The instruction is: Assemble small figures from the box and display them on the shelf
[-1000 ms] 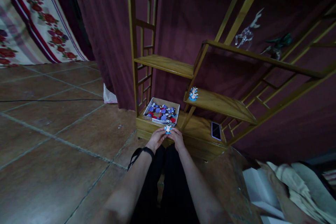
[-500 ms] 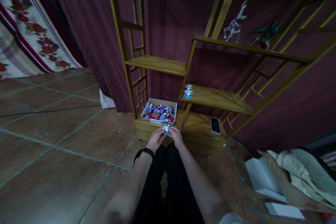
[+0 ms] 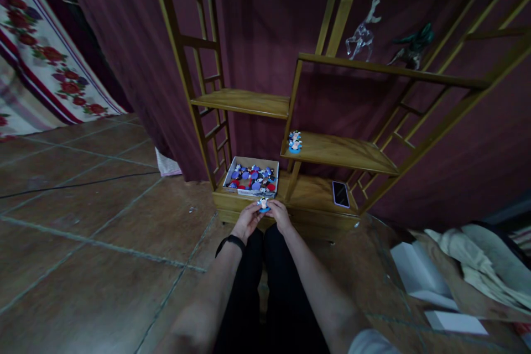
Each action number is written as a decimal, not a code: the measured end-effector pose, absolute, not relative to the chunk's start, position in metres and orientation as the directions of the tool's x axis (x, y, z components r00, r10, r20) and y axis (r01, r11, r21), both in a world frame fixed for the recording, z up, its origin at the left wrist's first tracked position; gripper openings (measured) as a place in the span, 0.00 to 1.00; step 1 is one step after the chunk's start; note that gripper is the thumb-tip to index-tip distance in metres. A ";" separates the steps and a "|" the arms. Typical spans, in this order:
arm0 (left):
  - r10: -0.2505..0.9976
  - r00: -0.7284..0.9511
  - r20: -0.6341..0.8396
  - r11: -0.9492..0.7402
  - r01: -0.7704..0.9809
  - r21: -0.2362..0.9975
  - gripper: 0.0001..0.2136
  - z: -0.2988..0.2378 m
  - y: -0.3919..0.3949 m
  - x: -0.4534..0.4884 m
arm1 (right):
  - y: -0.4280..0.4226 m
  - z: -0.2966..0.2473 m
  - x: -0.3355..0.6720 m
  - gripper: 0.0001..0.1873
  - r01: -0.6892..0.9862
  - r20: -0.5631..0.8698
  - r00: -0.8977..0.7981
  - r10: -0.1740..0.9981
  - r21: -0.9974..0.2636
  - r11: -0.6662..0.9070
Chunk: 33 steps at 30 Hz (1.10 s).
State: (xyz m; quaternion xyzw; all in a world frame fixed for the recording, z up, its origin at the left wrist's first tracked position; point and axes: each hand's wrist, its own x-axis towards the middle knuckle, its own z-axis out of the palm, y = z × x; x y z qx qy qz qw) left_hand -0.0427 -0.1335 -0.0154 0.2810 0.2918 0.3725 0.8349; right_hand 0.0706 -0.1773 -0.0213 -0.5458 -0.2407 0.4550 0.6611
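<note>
My left hand (image 3: 248, 220) and my right hand (image 3: 279, 215) meet in front of me, both pinched on a small figurine with a blue base (image 3: 263, 204). Just beyond them a white box (image 3: 250, 178) filled with several more small figurines on blue and red bases sits on the bottom board of a wooden shelf unit (image 3: 315, 194). Another small blue-based figurine (image 3: 294, 141) stands at the left end of the middle shelf (image 3: 344, 154).
A phone (image 3: 341, 194) lies flat on the bottom board to the right. A glass horse (image 3: 364, 33) and a dark green figure (image 3: 412, 44) stand on the upper shelf. Dark red curtain behind. White paper (image 3: 417, 275) and cloth (image 3: 477, 271) lie on the tiled floor at right.
The hands stay together on the figurine. The view has shifted, so the shelf and box now appear slightly more to the left and higher in the frame.
</note>
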 end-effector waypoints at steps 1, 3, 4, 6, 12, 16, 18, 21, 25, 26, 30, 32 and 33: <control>0.785 0.555 -0.276 0.565 -0.457 0.687 0.07 -0.015 -0.133 -0.043 | -0.178 -0.021 0.070 0.16 -0.341 -0.176 0.467 0.867 -0.940 -0.008; 0.784 0.557 -0.275 0.565 -0.455 0.688 0.07 -0.016 -0.133 -0.043 | -0.178 -0.020 0.070 0.16 -0.340 -0.171 0.460 0.871 -0.940 -0.005; 0.784 0.556 -0.276 0.565 -0.455 0.689 0.07 -0.016 -0.132 -0.043 | -0.178 -0.019 0.070 0.16 -0.338 -0.169 0.458 0.873 -0.941 -0.005; 0.784 0.555 -0.280 0.566 -0.451 0.690 0.07 -0.017 -0.132 -0.043 | -0.179 -0.018 0.070 0.16 -0.330 -0.165 0.455 0.875 -0.944 -0.006; 0.787 0.547 -0.285 0.558 -0.434 0.708 0.08 -0.017 -0.131 -0.043 | -0.179 -0.020 0.071 0.15 -0.294 -0.159 0.453 0.877 -0.955 -0.022; 0.794 0.538 -0.284 0.547 -0.430 0.718 0.08 -0.017 -0.131 -0.042 | -0.178 -0.022 0.071 0.14 -0.279 -0.155 0.457 0.876 -0.960 -0.025; 0.801 0.527 -0.284 0.541 -0.432 0.722 0.08 -0.017 -0.131 -0.041 | -0.177 -0.022 0.071 0.14 -0.278 -0.155 0.459 0.875 -0.960 -0.025; 0.812 0.509 -0.287 0.532 -0.442 0.722 0.08 -0.018 -0.131 -0.040 | -0.177 -0.023 0.070 0.15 -0.284 -0.156 0.453 0.878 -0.959 -0.023; 0.823 0.488 -0.291 0.522 -0.448 0.726 0.08 -0.022 -0.131 -0.040 | -0.178 -0.023 0.069 0.14 -0.295 -0.162 0.449 0.879 -0.955 -0.026; 0.827 0.482 -0.291 0.518 -0.450 0.728 0.08 -0.022 -0.131 -0.040 | -0.179 -0.023 0.069 0.14 -0.298 -0.164 0.449 0.878 -0.954 -0.026; 0.843 0.454 -0.287 0.498 -0.460 0.735 0.08 -0.022 -0.132 -0.039 | -0.179 -0.023 0.069 0.13 -0.314 -0.171 0.455 0.874 -0.949 -0.022; 0.848 0.449 -0.283 0.491 -0.464 0.737 0.07 -0.021 -0.133 -0.038 | -0.178 -0.023 0.069 0.14 -0.326 -0.177 0.466 0.867 -0.945 -0.018; 0.848 0.450 -0.280 0.490 -0.465 0.737 0.07 -0.020 -0.134 -0.038 | -0.178 -0.023 0.069 0.14 -0.333 -0.180 0.473 0.862 -0.943 -0.014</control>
